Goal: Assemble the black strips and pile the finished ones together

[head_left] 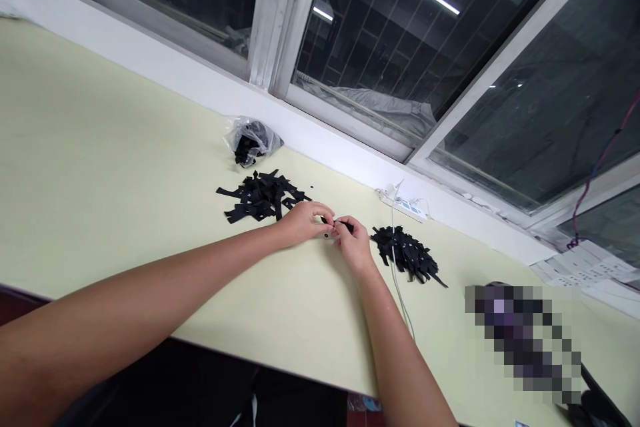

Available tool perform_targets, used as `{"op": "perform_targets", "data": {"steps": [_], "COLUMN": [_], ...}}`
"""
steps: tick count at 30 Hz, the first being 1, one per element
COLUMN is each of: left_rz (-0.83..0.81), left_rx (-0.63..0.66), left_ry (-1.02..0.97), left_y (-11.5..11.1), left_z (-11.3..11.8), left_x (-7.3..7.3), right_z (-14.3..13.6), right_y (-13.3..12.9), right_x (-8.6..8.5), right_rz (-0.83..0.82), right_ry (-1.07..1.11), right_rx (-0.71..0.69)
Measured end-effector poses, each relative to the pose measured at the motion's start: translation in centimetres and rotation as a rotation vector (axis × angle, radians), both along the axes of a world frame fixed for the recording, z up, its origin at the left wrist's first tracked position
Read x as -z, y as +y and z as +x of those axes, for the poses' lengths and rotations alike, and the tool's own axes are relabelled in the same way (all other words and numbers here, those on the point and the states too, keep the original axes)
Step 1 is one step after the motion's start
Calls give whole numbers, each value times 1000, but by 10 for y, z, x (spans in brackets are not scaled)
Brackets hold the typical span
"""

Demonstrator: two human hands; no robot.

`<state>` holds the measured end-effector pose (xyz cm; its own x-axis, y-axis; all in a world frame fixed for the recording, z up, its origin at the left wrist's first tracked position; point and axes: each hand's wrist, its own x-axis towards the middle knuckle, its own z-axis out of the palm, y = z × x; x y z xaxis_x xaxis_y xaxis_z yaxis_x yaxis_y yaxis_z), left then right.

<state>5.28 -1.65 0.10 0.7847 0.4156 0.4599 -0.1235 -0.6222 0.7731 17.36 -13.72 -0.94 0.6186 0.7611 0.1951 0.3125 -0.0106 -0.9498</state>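
Note:
My left hand [304,223] and my right hand [354,244] meet over the table, fingertips pinched together on a short black fabric strip [345,225]. One end of the strip shows between the left fingers, the rest lies against the right palm. A loose pile of black strips [260,196], some with small round shiny spots, lies just beyond my left hand. To the right of my right hand is a second, denser pile of black strips [407,253]. A tiny dark round piece [327,235] lies beneath my fingers.
A clear plastic bag [254,140] holding black pieces stands by the wall. A white power strip [404,205] lies at the back, its white cable [395,267] crossing the right pile. A blurred-out dark object [525,340] sits at the right. Windows rise behind the pale table [125,147].

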Motion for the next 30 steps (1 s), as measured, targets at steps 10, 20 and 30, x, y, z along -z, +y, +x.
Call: {"op": "perform_targets", "data": {"steps": [10,20,30], "left_rz": [-219,-395,-330], "left_rx": [60,60,39], "left_ry": [5,-9,22], "left_y": [0,9,13], "left_z": [3,11,10], "left_x": [3,13,14], "right_z": [3,1,3], "right_y": [1,-1,-1], "right_x": [3,1,2], "right_rz": [-25,-29,-27], "right_ry": [-60,-86,-122], "right_rx": [6,-8,-10]}}
